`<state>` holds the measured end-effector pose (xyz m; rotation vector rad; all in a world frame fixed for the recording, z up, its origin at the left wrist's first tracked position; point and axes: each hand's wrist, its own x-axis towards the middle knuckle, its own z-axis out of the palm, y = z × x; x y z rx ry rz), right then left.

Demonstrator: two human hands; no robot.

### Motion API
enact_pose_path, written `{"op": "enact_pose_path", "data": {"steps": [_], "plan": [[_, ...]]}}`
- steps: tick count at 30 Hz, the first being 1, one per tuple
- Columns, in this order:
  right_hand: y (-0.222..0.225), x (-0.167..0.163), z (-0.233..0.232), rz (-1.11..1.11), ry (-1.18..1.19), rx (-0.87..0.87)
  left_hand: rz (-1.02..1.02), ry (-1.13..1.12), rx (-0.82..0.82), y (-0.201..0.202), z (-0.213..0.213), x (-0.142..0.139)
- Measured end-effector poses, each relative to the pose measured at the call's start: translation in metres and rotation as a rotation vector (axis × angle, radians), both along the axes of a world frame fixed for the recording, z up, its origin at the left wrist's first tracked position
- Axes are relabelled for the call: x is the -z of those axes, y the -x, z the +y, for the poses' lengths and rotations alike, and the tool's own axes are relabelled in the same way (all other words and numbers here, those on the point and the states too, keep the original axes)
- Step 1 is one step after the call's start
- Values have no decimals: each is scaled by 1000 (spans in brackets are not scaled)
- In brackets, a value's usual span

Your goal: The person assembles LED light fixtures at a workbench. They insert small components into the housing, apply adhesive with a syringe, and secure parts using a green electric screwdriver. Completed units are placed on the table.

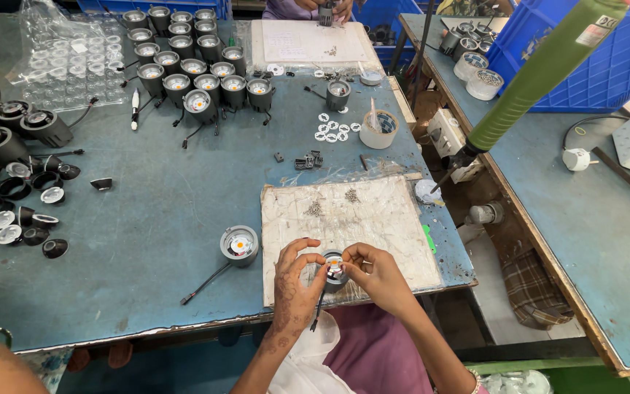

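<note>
Two hands work one small lamp [334,268] at the near edge of the bench [154,241], over a worn white mat [373,219]. The mat sits directly in front of the person, apparently as a work surface that keeps small parts from scattering; two little heaps of screws [316,209] lie on it within easy reach.

Left hand [294,281]: fingers [302,248] curled around the lamp's left side, thumb and forefinger closed on its rim, steadying it with the open face turned up. Right hand [377,271]: fingers pinched nearly shut at the lamp's top edge, touching its pale inner part; whether a separate small piece sits between them is too small to tell. The lamp's black lead hangs down off the bench edge between the wrists.

A second lamp [239,244] stands face up just left of the mat, lead trailing toward the person, apart from both hands. A green power screwdriver [541,73] hangs above the mat's right edge, tip down, presumably suspended to stay within reach. Further back: rows of lamps [198,66] in a close group, white rings [333,128] and a tape roll [380,129]. Loose black housings [9,204] crowd the left edge
</note>
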<state>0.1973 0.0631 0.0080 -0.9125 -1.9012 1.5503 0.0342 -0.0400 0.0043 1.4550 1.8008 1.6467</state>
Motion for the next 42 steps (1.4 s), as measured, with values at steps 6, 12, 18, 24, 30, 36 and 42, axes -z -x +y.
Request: {"op": "enact_pose_path", "data": {"steps": [6,12,18,24,30,36,42], "plan": [[0,-1,2,22,145,-22,-66,21,99,10,2,2],[0,1,7,31,161,-46,-178,137,78,7,8,5],[-1,2,10,33,187,-37,-354,148,145,8,8,12],[-2,-1,13,3,192,-61,-349,157,152,9,6,17],[-2,0,13,33,177,-38,-290,106,109,8,5,12],[-3,4,10,71,233,-21,-104,47,83,6,4,4],[-2,1,8,115,240,-3,-163,100,97,3,4,6]]}}
